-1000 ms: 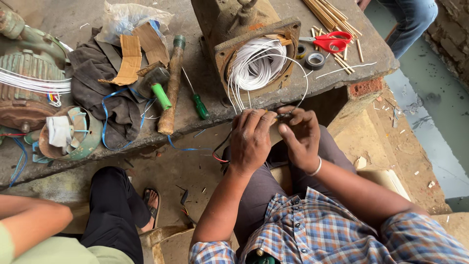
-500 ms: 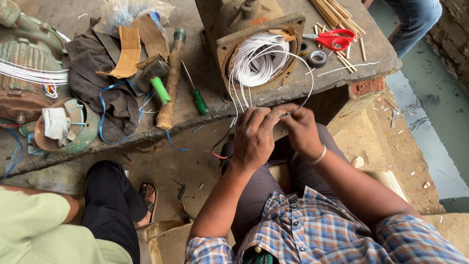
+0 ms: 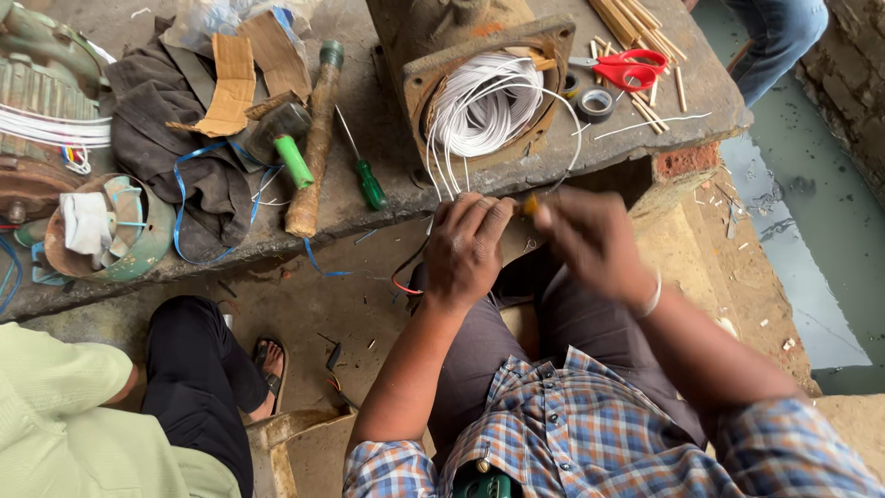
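Note:
My left hand [image 3: 468,249] grips a bundle of white wires [image 3: 441,180] that runs up into a coil [image 3: 487,106] inside a round motor housing [image 3: 553,41] on the stone bench. A small orange-brown piece [image 3: 530,205] shows between my two hands. Blurred by motion, my right hand [image 3: 592,242] pinches at that piece just right of the left hand. Both hands sit at the bench's front edge, above my lap.
On the bench lie red scissors [image 3: 627,69], a tape roll [image 3: 595,103], wooden sticks [image 3: 636,20], a green screwdriver [image 3: 367,180], a hammer [image 3: 313,138], cardboard [image 3: 226,83] and dark cloth [image 3: 152,101]. Another person in a light green shirt [image 3: 74,415] sits at left; someone in jeans [image 3: 774,37] stands top right.
My hands have drifted apart slightly and the right one now moves quickly, blurred. The view has shifted a little; the person at left shows more.

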`<state>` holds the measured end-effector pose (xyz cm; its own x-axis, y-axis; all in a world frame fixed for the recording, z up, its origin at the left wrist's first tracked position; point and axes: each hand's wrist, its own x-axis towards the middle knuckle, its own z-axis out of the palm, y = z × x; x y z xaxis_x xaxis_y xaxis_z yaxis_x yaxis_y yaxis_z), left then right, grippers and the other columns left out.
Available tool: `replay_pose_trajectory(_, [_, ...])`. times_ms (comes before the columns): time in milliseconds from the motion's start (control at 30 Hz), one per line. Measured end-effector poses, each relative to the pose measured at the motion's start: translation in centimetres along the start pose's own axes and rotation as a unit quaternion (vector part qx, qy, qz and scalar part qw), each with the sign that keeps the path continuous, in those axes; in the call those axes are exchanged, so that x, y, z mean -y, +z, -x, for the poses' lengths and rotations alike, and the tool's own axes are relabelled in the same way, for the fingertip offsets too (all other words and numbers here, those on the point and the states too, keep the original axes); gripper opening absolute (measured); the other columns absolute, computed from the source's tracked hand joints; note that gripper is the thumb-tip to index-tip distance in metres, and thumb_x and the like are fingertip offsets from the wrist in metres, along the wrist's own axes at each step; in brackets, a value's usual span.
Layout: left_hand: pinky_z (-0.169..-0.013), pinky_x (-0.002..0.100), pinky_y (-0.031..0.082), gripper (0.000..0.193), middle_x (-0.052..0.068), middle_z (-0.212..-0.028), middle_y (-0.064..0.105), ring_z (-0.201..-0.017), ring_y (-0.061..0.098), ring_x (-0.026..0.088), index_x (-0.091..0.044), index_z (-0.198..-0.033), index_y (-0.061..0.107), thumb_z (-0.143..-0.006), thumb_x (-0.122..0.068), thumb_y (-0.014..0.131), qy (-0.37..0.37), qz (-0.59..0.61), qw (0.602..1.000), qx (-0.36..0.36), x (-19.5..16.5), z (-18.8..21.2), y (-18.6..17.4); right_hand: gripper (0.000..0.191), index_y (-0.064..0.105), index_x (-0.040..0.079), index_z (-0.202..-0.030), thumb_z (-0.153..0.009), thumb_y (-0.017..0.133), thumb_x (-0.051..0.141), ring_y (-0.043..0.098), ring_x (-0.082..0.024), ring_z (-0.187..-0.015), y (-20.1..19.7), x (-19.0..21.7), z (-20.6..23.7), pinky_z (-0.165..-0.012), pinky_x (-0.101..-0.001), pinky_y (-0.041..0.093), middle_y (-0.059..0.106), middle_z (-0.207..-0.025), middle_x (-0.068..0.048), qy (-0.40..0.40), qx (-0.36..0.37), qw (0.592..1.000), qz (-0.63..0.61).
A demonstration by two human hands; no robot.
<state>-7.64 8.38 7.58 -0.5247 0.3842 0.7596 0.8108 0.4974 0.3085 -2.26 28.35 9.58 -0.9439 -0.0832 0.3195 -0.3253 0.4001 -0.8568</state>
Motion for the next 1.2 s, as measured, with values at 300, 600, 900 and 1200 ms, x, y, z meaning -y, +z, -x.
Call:
replay_pose_trajectory(300, [-0.088, 0.04, 0.047, 0.026, 0.004, -0.103, 0.062, -0.098, 0.061, 0.024, -0.008, -0.117, 0.069, -0.091, -0.008, 0.063, 0.019, -0.063, 0.998, 0.018, -0.4, -0.1, -0.5, 0.041, 0.061, 0.006, -0.132, -0.103, 0.052, 0.035, 0.056, -0.009, -0.053, -1.1, -0.2, -2.5, -0.052, -0.0229, 0.042, 0.057, -0.061, 0.002, 0.119, 0.075, 0.966, -0.218])
replay_pose_trajectory(600, [-0.098, 0.041, 0.049, 0.03, 0.007, -0.111, 0.065, -0.109, 0.064, 0.026, -0.005, -0.119, 0.067, -0.09, 0.0, 0.062, -0.007, 0.017, 1.0, 0.024, -1.2, -0.1, -0.3, 0.056, 0.057, -0.001, -0.136, -0.103, 0.065, 0.044, 0.059, -0.015, -0.123, 4.3, -6.6, -0.4, -0.11, -0.032, 0.045, 0.063, -0.13, -0.007, -0.013, 0.031, 0.947, -0.32])
replay_pose_trajectory(900, [-0.096, 0.041, 0.051, 0.033, 0.008, -0.109, 0.065, -0.104, 0.064, 0.028, -0.005, -0.122, 0.067, -0.091, 0.003, 0.06, -0.021, 0.044, 0.998, 0.035, -0.8, -0.2, -0.4, 0.046, 0.055, 0.001, -0.126, -0.115, 0.052, 0.045, 0.058, -0.018, -0.12, 6.4, -9.8, 1.2, -0.111, -0.0356, 0.046, 0.062, -0.128, -0.009, 0.023, -0.083, 0.847, -0.525])
replay_pose_trajectory(1200, [-0.095, 0.042, 0.051, 0.029, 0.009, -0.108, 0.066, -0.104, 0.064, 0.03, -0.006, -0.119, 0.067, -0.091, 0.001, 0.062, -0.021, 0.061, 0.998, 0.024, -1.2, -0.3, -0.8, 0.027, 0.069, -0.006, -0.109, -0.104, 0.071, 0.021, 0.065, -0.011, -0.088, 6.3, -8.1, 0.7, -0.081, -0.0276, 0.054, 0.073, -0.098, -0.005, 0.083, -0.11, 0.933, -0.333])
